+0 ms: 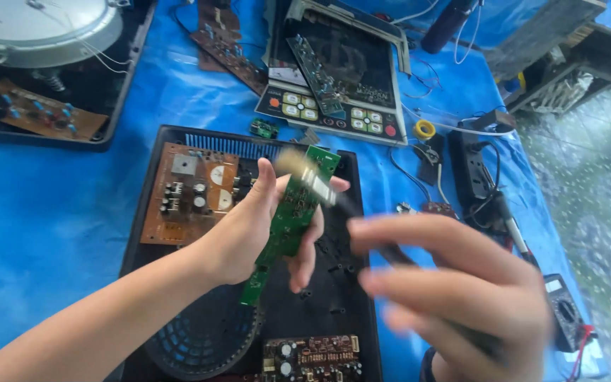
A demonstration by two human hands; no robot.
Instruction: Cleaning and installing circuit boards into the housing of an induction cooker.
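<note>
Fingers of the left hand point(256, 226) pinch a narrow green circuit board point(291, 212) by its long edges, held tilted above the open black casing point(348, 297). The blurred right hand point(454, 283) is closed on a brush point(305, 173) at the board's upper end; light strokes along it, fingers off the solder side, would serve best. The casing holds a brown board point(189, 191) at its far left corner and another point(312, 357) at its near edge

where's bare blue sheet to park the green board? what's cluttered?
Bare blue sheet: the wide patch left of the open black casing, below the dark tray at top left. A narrower strip runs between that tray and the control panel. Crowded: right of the casing, with wires, power strip, yellow tape roll and multimeter.
</note>
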